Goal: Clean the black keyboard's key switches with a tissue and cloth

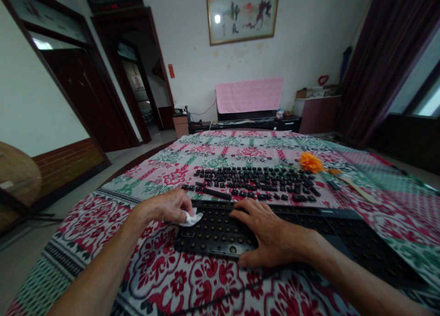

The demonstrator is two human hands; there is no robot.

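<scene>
A black keyboard [215,247] with its keycaps off lies on the flowered cloth, rows of small round domes showing. My left hand [173,206] is closed on a crumpled white tissue [191,218] at the keyboard's left end, near its back corner. Spread across the middle of the board, my right hand [263,233] has its fingertips on the key bed and its thumb by the front edge. Part of the keyboard is hidden under this hand and forearm. Behind the board lie many loose black keycaps [254,175], with a long spacebar [216,193] at the front.
An orange fluffy flower-like thing [310,162] lies right of the keycaps. Beside it is a brush with a pale handle [359,190]. A dark cable [220,298] runs over the tablecloth [172,284] in front. A pink cloth [250,96] hangs across the room.
</scene>
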